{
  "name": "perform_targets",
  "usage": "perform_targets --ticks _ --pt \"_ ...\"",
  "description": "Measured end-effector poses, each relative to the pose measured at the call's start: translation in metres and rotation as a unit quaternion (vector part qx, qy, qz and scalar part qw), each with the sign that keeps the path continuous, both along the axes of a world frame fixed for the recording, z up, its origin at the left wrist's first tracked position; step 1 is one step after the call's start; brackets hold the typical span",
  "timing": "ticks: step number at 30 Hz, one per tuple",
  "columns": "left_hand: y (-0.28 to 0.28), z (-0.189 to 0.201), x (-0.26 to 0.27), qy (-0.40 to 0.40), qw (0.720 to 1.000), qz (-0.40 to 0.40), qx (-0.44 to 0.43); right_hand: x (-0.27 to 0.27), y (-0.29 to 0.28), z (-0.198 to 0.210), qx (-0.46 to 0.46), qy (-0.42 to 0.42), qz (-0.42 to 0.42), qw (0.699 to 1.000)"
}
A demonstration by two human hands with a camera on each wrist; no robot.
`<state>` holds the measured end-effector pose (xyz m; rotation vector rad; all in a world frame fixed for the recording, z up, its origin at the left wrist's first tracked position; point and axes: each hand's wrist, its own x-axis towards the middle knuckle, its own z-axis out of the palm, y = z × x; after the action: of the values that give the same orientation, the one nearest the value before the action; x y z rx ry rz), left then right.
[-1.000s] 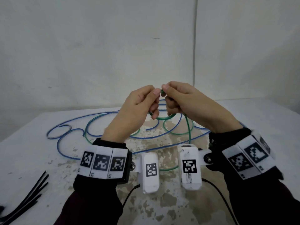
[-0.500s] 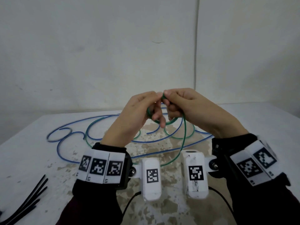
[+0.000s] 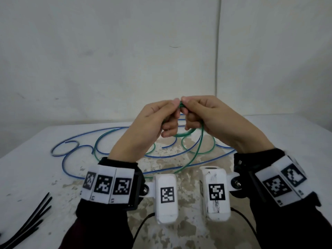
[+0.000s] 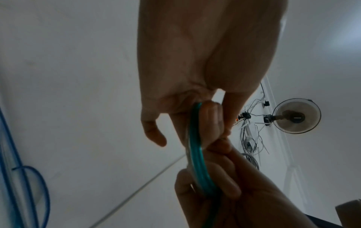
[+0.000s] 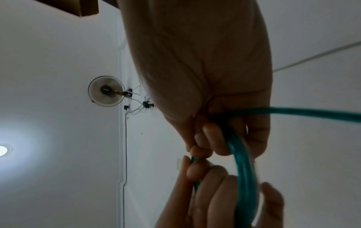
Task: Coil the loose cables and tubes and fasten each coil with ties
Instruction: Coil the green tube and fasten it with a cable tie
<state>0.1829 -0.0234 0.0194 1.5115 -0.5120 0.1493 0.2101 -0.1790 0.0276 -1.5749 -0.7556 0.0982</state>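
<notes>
- Pinching the green tube [image 3: 185, 134] at its top, the left hand [image 3: 152, 121] and the right hand [image 3: 208, 115] meet fingertip to fingertip above the surface [image 3: 27, 169], at about 12 o'clock from the wrists.
- The left hand grips the tube between thumb and curled fingers; in the left wrist view the tube [image 4: 195, 154] runs across those fingers [image 4: 212, 123] as a curved band.
- The right hand grips it too: in the right wrist view the tube [image 5: 242, 166] bends round under the curled fingers [image 5: 215, 138] and leads off toward 3 o'clock.
- A small green loop hangs below the two hands; from the right hand a longer green run drops toward 6 o'clock and lands on the surface between the wrists.
- More green loops lie flat on the surface beneath the hands, tangled among the loops of the blue tube [image 3: 75, 151].
- The blue tube sprawls from 9 o'clock to 3 o'clock behind the hands, its curled end at 9 o'clock; no hand touches it.
- Black ties [image 3: 30, 221] lie in a loose bundle at 7 o'clock, well apart from both tubes.
- The surface is white with worn, brownish patches in the middle.
</notes>
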Motion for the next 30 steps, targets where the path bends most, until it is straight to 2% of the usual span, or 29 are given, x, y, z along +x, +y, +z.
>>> perform_targets --ticks 2,5,7,10,12,13,15,17,20,22,25,28,30 --pt "0.001 0.001 -0.002 -0.048 0.999 0.017 0.017 -0.003 0.003 0.001 0.014 -0.005 -0.005 1.000" --pt "-0.004 0.002 -0.002 -0.067 0.993 0.077 -0.058 -0.004 0.007 0.004 0.078 0.041 0.027 0.996" --pt "-0.005 0.005 -0.003 -0.020 0.994 0.039 -0.096 -0.005 0.005 0.004 0.096 0.068 0.054 0.992" --pt "-0.002 0.007 -0.007 0.047 0.998 -0.026 -0.046 -0.007 0.002 0.004 0.046 0.050 0.043 0.997" --pt "-0.002 0.005 -0.007 0.018 1.000 -0.006 -0.017 -0.008 0.006 0.003 0.040 0.048 0.033 0.997" --pt "-0.003 0.004 -0.006 -0.005 0.999 0.011 -0.032 -0.008 0.009 0.003 0.060 0.061 0.031 0.996" --pt "-0.004 0.005 -0.004 -0.027 0.993 0.036 -0.105 -0.009 0.013 0.004 0.108 0.088 0.037 0.990" --pt "-0.002 0.008 -0.003 -0.004 0.988 0.014 -0.155 -0.009 0.013 0.005 0.121 0.094 0.048 0.987" --pt "0.002 0.007 -0.003 0.047 0.992 -0.033 -0.111 -0.008 0.009 0.006 0.097 0.064 0.027 0.993" --pt "0.003 0.005 -0.003 0.039 0.997 -0.023 -0.066 -0.007 0.006 0.005 0.064 0.041 0.002 0.997" --pt "0.004 0.003 -0.002 0.011 0.998 -0.018 -0.051 -0.007 0.006 0.006 0.053 0.044 -0.007 0.998" --pt "0.004 0.003 0.001 -0.015 0.995 -0.010 -0.101 -0.009 0.010 0.007 0.112 0.087 0.027 0.990" --pt "0.003 0.005 0.001 -0.002 0.988 -0.010 -0.154 -0.012 0.012 0.008 0.136 0.107 0.056 0.983"
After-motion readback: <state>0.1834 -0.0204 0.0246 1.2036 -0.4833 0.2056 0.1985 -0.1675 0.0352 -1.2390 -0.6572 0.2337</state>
